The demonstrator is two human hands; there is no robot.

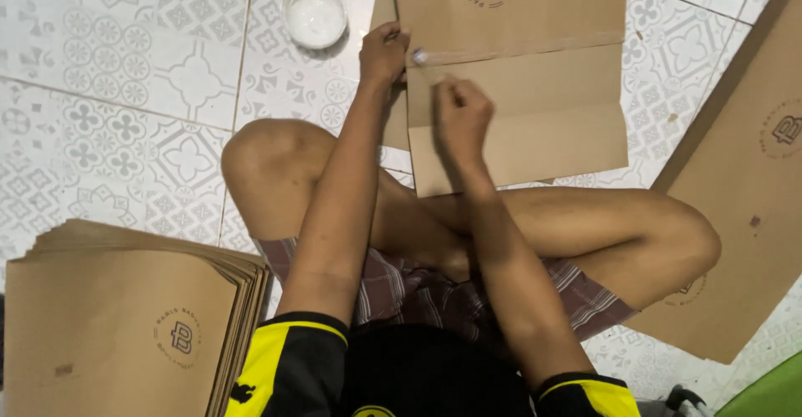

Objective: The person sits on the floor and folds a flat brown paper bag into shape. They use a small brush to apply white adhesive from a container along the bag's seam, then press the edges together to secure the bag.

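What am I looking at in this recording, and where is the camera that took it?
There is no machine: the single picture comes from a camera worn on a person's head, looking down at their own bare arms and crossed legs as they sit on a white patterned tile floor. The left hand presses the edge of a flat brown folded paper bag lying in front of the knees. The right hand rests on the bag's lower flap, fingers pinched; whether it holds something small I cannot tell. A small round clear dish with white contents stands on the floor beside the bag. A stack of flat brown paper bags lies at lower left, and a large brown sheet at right.
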